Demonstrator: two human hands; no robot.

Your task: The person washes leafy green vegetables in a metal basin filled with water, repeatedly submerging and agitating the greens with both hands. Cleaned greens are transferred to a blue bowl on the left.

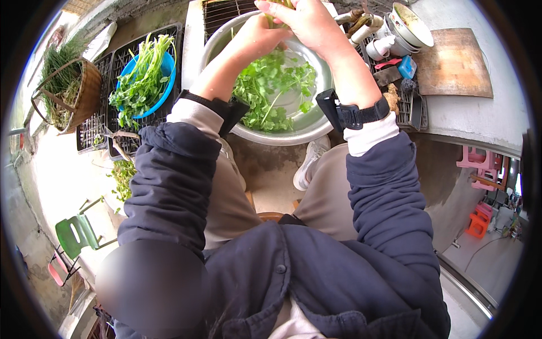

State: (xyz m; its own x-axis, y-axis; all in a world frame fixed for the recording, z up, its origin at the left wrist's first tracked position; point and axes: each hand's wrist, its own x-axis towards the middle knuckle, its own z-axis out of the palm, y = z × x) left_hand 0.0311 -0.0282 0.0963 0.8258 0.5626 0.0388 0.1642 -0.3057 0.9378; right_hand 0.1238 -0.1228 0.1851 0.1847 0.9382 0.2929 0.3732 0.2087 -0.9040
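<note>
A wide metal basin [270,139] sits in front of my feet with leafy green stalks, which look like Chinese celery [262,99], lying in it. Over its far side my left hand [258,38] is closed on a bunch of the celery, its leaves hanging down toward the basin and slightly blurred. My right hand [309,24] is closed around the same bunch, touching the left one. Pale stems show between the fingers at the top edge; the rest of the grip is hidden.
At the left, a blue bowl [170,70] of long-stemmed greens rests on black crates [93,135], beside a wicker basket [87,96] of thin green stalks. On the right are a wooden board [454,63], a white enamel bowl [416,31] and a blue sponge-like item [407,66].
</note>
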